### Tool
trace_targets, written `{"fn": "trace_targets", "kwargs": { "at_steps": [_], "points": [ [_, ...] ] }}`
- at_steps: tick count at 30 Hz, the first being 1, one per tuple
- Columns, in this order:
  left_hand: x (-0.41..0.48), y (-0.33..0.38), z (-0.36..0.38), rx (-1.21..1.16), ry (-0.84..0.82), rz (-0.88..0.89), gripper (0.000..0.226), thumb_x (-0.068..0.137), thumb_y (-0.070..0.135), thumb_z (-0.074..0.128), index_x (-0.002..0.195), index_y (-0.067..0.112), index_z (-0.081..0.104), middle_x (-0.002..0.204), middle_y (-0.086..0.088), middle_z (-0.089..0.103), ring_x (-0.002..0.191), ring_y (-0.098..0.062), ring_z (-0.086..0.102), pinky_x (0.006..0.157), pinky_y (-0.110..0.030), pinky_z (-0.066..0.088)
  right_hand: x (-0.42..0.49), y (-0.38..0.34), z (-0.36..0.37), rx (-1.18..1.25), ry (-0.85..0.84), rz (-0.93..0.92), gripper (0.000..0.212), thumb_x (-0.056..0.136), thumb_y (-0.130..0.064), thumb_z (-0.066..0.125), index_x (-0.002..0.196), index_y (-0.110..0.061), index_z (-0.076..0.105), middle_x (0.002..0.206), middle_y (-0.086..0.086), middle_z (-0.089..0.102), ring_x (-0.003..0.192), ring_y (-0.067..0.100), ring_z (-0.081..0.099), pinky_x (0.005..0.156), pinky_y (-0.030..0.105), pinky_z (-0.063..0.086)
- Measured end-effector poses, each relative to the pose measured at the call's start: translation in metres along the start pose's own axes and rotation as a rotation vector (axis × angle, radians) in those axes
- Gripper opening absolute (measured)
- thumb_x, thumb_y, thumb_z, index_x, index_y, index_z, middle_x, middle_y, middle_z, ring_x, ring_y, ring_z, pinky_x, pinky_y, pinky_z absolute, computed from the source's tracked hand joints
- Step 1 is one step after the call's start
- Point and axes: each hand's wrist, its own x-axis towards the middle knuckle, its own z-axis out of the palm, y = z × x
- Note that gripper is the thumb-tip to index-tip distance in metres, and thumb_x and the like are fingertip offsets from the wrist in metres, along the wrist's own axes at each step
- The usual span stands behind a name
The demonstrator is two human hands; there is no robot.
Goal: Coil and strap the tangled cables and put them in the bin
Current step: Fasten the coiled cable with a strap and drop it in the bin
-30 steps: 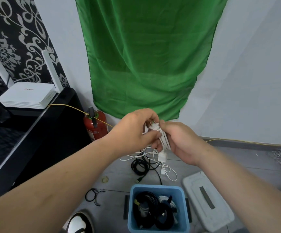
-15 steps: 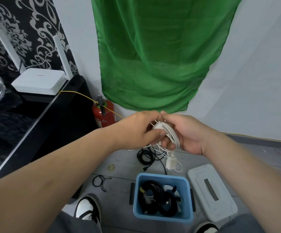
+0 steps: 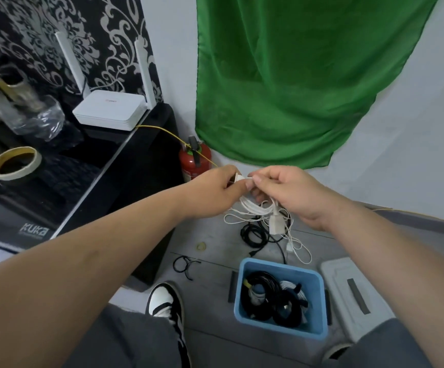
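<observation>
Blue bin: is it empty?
No, the blue bin already holds coiled black and white cables.

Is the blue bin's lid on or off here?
Off. The blue bin stands open with coiled cables inside; the pale lid lies on the floor beside it.

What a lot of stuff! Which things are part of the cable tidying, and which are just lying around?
Job: white cable, held by left hand and right hand; black cable on the floor; blue bin.
Lying about: router, fire extinguisher, tape roll, green cloth.
</observation>
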Motion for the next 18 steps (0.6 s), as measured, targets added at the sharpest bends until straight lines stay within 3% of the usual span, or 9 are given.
{"fn": "trace_targets", "kwargs": {
  "at_steps": [2,5,7,9,12,15,18],
  "points": [
    [-0.007,-0.010,0.004,-0.112,0.028,-0.080,0.039,0.102,0.049,0.052,0.099,0.011,0.060,0.078,-0.001,0.065,0.068,-0.014,0.060,0.068,-0.036,0.053,0.002,0.004,0.012,-0.119,-0.046,0.051,0.024,0.105,-0.033,0.053,0.109,-0.018,0.072,0.085,-0.004,0.069,0.066,-0.001,0.057,0.066,0.020,0.042],
    [-0.013,-0.021,0.011,-0.199,0.057,-0.185,0.041,0.102,0.046,0.052,0.103,0.006,0.060,0.078,-0.006,0.066,0.068,-0.018,0.060,0.068,-0.039,0.056,0.008,0.014,0.030,-0.243,-0.036,0.121,0.037,0.106,-0.047,0.046,0.096,-0.019,0.068,0.090,0.000,0.068,0.078,0.012,0.058,0.071,0.031,0.047],
    [-0.017,-0.030,0.016,-0.165,0.045,-0.240,0.043,0.102,0.047,0.051,0.105,0.006,0.059,0.084,-0.013,0.070,0.069,-0.021,0.062,0.068,-0.039,0.056,0.012,0.027,0.046,-0.249,-0.051,0.163,0.044,0.107,-0.049,0.040,0.099,-0.013,0.064,0.099,0.007,0.071,0.081,0.021,0.067,0.075,0.037,0.052],
    [-0.018,-0.041,0.023,-0.138,0.001,-0.288,0.042,0.103,0.047,0.050,0.107,0.006,0.058,0.088,-0.013,0.068,0.069,-0.020,0.062,0.065,-0.035,0.054,0.013,0.040,0.062,-0.245,-0.061,0.197,0.043,0.108,-0.048,0.036,0.102,-0.011,0.058,0.099,0.008,0.070,0.076,0.024,0.075,0.065,0.036,0.052],
    [-0.019,-0.059,0.042,-0.148,-0.078,-0.348,0.038,0.105,0.042,0.049,0.111,0.006,0.055,0.092,-0.008,0.061,0.072,-0.017,0.062,0.058,-0.030,0.054,0.015,0.066,0.082,-0.273,-0.049,0.266,0.038,0.109,-0.046,0.032,0.111,-0.016,0.055,0.103,0.007,0.067,0.066,0.025,0.077,0.066,0.034,0.055],
    [-0.016,-0.094,0.073,-0.210,-0.094,-0.432,0.042,0.104,0.045,0.048,0.119,0.007,0.055,0.104,-0.013,0.063,0.087,-0.026,0.067,0.072,-0.041,0.061,0.020,0.094,0.100,-0.295,-0.033,0.346,0.036,0.109,-0.044,0.032,0.110,-0.016,0.055,0.093,0.010,0.065,0.065,0.027,0.076,0.053,0.023,0.052],
    [-0.011,-0.136,0.106,-0.131,-0.043,-0.576,0.044,0.106,0.042,0.042,0.127,0.006,0.056,0.121,-0.017,0.065,0.108,-0.034,0.065,0.085,-0.037,0.053,0.035,0.121,0.107,-0.376,0.077,0.372,0.043,0.105,-0.049,0.033,0.103,-0.014,0.059,0.089,0.012,0.067,0.078,0.031,0.069,0.069,0.034,0.056]
  ]
}}
